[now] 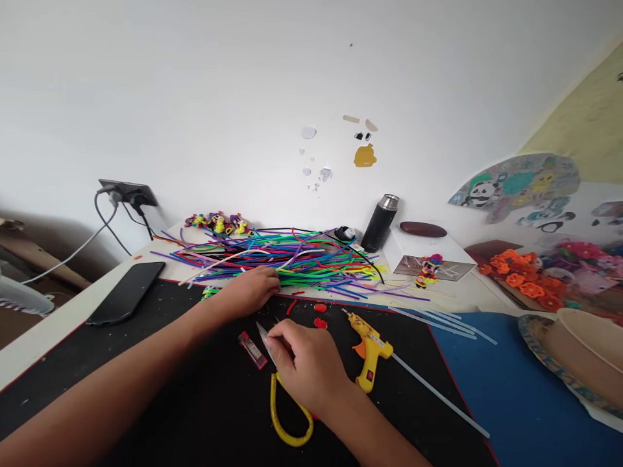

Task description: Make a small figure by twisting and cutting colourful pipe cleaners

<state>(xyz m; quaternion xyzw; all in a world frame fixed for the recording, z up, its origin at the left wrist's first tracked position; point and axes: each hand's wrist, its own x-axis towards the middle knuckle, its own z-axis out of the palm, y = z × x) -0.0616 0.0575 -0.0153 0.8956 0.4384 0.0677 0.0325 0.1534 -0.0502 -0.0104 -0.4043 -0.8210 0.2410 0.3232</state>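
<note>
Many coloured pipe cleaners (311,259) lie in a loose heap against the wall. My left hand (257,288) reaches to the heap's front edge with its fingers curled down; whatever they grip is hidden. Closer to me, my right hand (309,357) is closed around the blade end of a pair of scissors with yellow handles (273,408), whose point sticks out past the fingers. Beside it lies a small red case (252,350). Two small red pieces (320,322) and short red bits rest on the black mat (195,395) between the hands and the heap.
To the right lies a yellow glue gun (370,353) with a glue stick in its back. Several loose glue sticks (450,323) rest behind it. A black phone (127,295) lies left. A black flask (381,224), a white box (423,250) and small figures (219,224) stand near the wall.
</note>
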